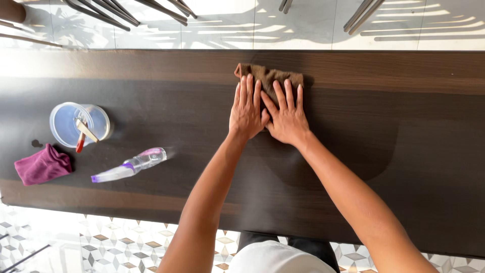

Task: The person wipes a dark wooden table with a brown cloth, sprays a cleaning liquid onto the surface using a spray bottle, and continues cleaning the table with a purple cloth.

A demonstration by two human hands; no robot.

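Brown cloth (270,78): flat on the dark wooden table (404,151), toward its far edge, centre. Left hand (246,108) and right hand (287,115): side by side, palms down, fingers spread, pressing on the cloth, not clutching it. Spray bottle (130,165): lying on its side, nearer left. Clear plastic tub (80,124) holding tools: further left. Purple cloth (43,165): crumpled, far left.

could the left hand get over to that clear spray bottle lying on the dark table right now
Probably yes. The left hand lies flat on the brown cloth, and the clear plastic spray bottle with the purple nozzle lies on its side to its left on the dark wooden table, nothing between.
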